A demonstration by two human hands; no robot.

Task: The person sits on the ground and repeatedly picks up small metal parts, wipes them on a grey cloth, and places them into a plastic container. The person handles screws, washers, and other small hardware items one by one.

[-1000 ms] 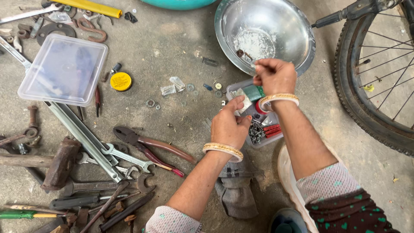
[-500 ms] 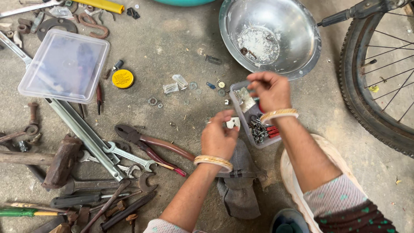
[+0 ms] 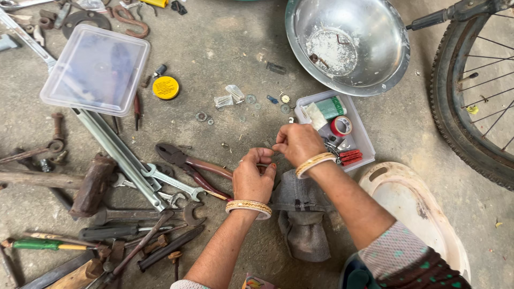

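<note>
A tiny part, too small to identify, is pinched between left hand (image 3: 252,179) and right hand (image 3: 297,143) beside the parts tray (image 3: 363,140); it could easily be dropped among scattered washers (image 3: 202,116).

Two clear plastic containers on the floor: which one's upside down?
The larger clear container at upper left: it lies base up over tools. The smaller tray beside the right hand sits open side up, holding tape rolls.

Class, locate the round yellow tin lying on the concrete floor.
In the head view, the round yellow tin lies upper left, just right of the clear plastic lid and left of the big steel bowl, far from both hands.
</note>
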